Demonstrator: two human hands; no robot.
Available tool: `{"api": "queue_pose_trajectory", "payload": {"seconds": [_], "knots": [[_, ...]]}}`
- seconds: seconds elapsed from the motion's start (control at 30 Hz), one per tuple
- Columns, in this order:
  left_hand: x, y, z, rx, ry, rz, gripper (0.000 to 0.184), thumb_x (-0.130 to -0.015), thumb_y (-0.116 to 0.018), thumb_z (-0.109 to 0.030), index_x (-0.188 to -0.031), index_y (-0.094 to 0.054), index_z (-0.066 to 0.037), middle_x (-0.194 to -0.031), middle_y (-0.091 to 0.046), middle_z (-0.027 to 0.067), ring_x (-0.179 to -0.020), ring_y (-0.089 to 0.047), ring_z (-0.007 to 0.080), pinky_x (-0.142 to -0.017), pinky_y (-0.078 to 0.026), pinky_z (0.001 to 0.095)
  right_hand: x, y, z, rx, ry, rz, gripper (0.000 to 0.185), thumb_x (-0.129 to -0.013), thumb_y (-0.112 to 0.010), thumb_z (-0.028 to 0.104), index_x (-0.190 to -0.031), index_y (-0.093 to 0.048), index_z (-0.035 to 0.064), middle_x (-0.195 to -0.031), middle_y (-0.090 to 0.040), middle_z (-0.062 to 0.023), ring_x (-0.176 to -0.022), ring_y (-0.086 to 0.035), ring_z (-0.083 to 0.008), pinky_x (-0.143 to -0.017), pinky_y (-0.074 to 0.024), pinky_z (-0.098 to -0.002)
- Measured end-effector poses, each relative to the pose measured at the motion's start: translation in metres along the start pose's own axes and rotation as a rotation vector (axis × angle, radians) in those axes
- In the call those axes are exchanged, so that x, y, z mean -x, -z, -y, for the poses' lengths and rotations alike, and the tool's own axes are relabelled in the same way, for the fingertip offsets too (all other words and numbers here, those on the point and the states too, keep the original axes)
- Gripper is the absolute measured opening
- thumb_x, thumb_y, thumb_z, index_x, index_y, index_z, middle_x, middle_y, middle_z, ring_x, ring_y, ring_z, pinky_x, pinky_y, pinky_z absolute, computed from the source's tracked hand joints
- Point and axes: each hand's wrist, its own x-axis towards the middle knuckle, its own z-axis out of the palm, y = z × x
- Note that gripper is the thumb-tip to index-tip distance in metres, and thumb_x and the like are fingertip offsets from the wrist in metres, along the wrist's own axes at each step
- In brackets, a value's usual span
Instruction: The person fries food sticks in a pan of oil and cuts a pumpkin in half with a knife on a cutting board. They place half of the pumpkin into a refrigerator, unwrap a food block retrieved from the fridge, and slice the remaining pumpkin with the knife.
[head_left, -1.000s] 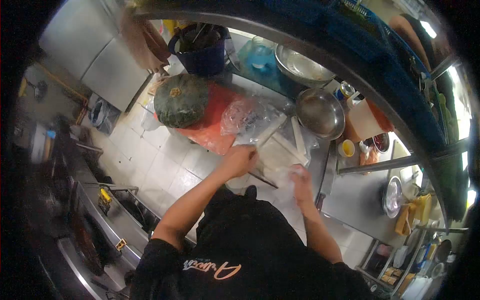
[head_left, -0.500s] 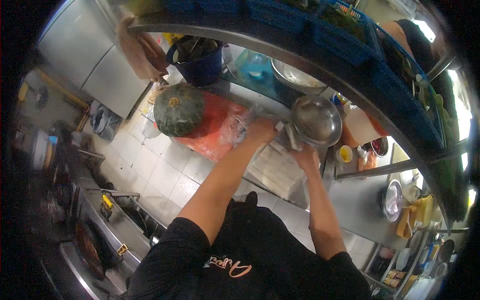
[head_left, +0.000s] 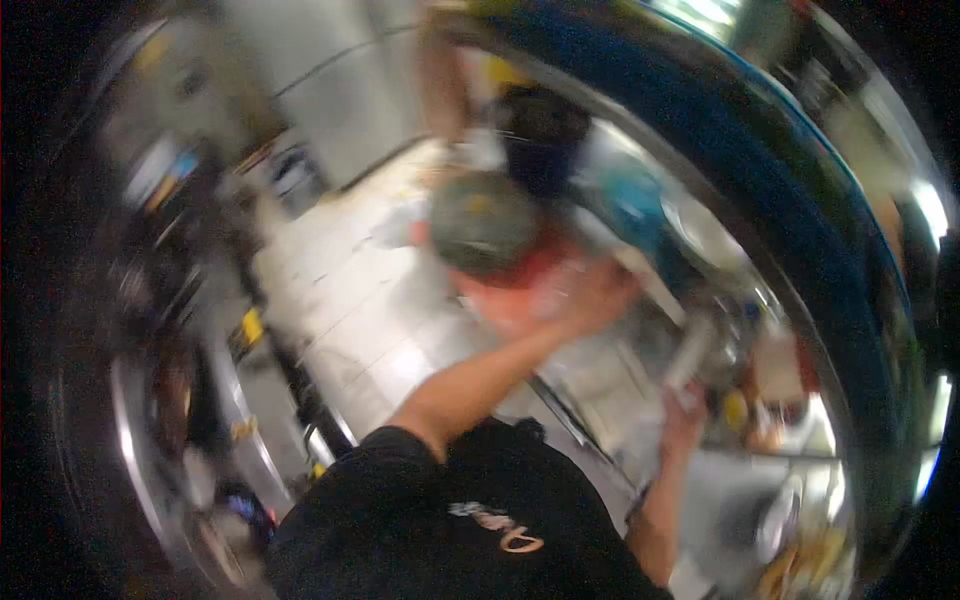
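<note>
The picture is smeary, so small bits are hard to see. The left hand (head_left: 603,297) reaches out over the edge of a red mat (head_left: 490,300). A long pale stick (head_left: 650,283) is right by the tips of its fingers. One end is next to the fingertips, and the rest slants away, down toward the right. I cannot tell if these fingers pinch the stick or only touch it, because they blur together.

The right hand (head_left: 685,405) is lower down and farther to the right. A second stick (head_left: 690,352), also pale, pokes up out of the top of its fingers. The fingers look closed on the near end, and the far end leans up and a little to the right. It shows in front of a shiny metal bowl (head_left: 722,345). The two sticks are apart, with a gap between them.

Under and between the hands is a flat pale patch (head_left: 600,378), too blurry to name. A big green pumpkin (head_left: 484,225) sits on the red mat, up and to the left of the left hand. Behind the pumpkin is a dark blue bucket (head_left: 543,160). A little yellow cup (head_left: 735,411) is just to the right of the right hand.
</note>
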Motion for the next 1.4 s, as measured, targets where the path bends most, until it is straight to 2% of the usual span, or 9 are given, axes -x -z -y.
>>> {"api": "queue_pose_trajectory", "payload": {"seconds": [0.07,0.37,0.6,0.63,0.7,0.9,0.93,1.03,1.4], "knots": [[0.011,-0.022,0.018,0.301,-0.037,-0.23,0.029,-0.088,-0.053,-0.028,-0.103,-0.052,-0.003,-0.089,-0.058,0.0131,-0.082,-0.056,0.0248,-0.074,-0.045,0.0389,-0.008,0.002,0.054,-0.706,-0.369,0.16,0.049,-0.081,-0.063,0.017,-0.123,-0.045,0.001,-0.116,-0.052,-0.0139,-0.099,-0.053,-0.023,-0.084,-0.0445,-0.0349],[0.112,0.073,0.033,0.768,0.366,-0.448,0.047,-0.09,-0.054,-0.035,-0.123,-0.045,-0.002,-0.11,-0.056,0.0123,-0.103,-0.052,0.017,-0.089,-0.041,0.031,0.007,-0.104,0.16,-0.69,0.013,0.795,0.042,-0.079,-0.064,0.012,-0.117,-0.051,0.0004,-0.105,-0.057,-0.0119,-0.092,-0.054,-0.0203,-0.079,-0.0448,-0.032],[0.199,0.132,0.147,0.955,0.266,-0.766,0.051,-0.081,-0.067,-0.025,-0.12,-0.043,-0.002,-0.098,-0.058,0.0079,-0.094,-0.056,0.0155,-0.077,-0.047,0.0288,0.058,-0.18,0.312,-0.035,0.347,1.252,0.03,-0.081,-0.063,0.016,-0.106,-0.059,-0.0012,-0.093,-0.062,-0.0076,-0.085,-0.056,-0.0172,-0.075,-0.0445,-0.0298],[0.212,0.158,0.155,0.611,0.335,-0.896,0.051,-0.08,-0.065,-0.017,-0.122,-0.04,-0.003,-0.097,-0.057,0.0086,-0.069,-0.059,0.0124,-0.05,-0.046,0.0235,0.075,-0.193,0.326,-0.151,0.496,1.241,0.034,-0.08,-0.063,0.017,-0.108,-0.059,-0.0021,-0.093,-0.063,-0.0079,-0.083,-0.056,-0.0159,-0.076,-0.044,-0.0285],[0.248,0.211,0.158,0.967,0.412,-0.934,0.05,-0.08,-0.065,-0.016,-0.122,-0.041,-0.003,-0.09,-0.058,0.0087,-0.064,-0.057,0.012,-0.047,-0.046,0.0265,0.106,-0.233,0.345,-0.484,0.484,1.42,0.036,-0.08,-0.063,0.016,-0.111,-0.058,-0.0025,-0.092,-0.064,-0.0081,-0.081,-0.057,-0.0142,-0.077,-0.0435,-0.0271],[0.393,0.395,0.175,0.139,0.795,-1.184,0.053,-0.082,-0.065,-0.017,-0.126,-0.039,-0.001,-0.105,-0.057,0.0129,-0.068,-0.058,0.0136,-0.056,-0.051,0.0292,0.163,-0.297,0.436,-0.318,0.377,1.748,0.033,-0.081,-0.063,0.015,-0.11,-0.058,-0.0011,-0.093,-0.065,-0.0071,-0.084,-0.056,-0.0125,-0.078,-0.0425,-0.0239],[0.419,0.421,0.168,-0.008,0.785,-1.293,0.05,-0.08,-0.062,-0.026,-0.122,-0.045,-0.005,-0.098,-0.062,0.021,-0.09,-0.061,0.0346,-0.079,-0.047,0.0419,0.172,-0.304,0.446,-0.307,0.409,1.739,0.034,-0.08,-0.062,0.014,-0.111,-0.057,-0.0007,-0.087,-0.066,-0.0085,-0.079,-0.058,-0.0128,-0.074,-0.0437,-0.0241],[0.481,0.498,0.114,-0.518,1.146,-1.241,0.039,-0.079,-0.057,-0.024,-0.116,-0.053,-0.01,-0.097,-0.062,0.0212,-0.09,-0.059,0.0374,-0.079,-0.047,0.0446,0.178,-0.34,0.448,-0.231,0.565,1.725,0.034,-0.08,-0.062,0.014,-0.11,-0.058,0.0006,-0.087,-0.066,-0.0083,-0.079,-0.058,-0.0128,-0.074,-0.0443,-0.0246],[0.581,0.604,0.132,-0.712,1.933,-0.696,0.029,-0.071,-0.058,-0.007,-0.098,-0.067,-0.005,-0.101,-0.065,0.0165,-0.095,-0.063,0.0293,-0.079,-0.051,0.0378,0.17,-0.39,0.474,-0.08,0.527,1.735,0.032,-0.079,-0.066,0.02,-0.105,-0.062,0.0028,-0.081,-0.061,-0.0043,-0.072,-0.053,-0.0091,-0.066,-0.0431,-0.0236]]}}
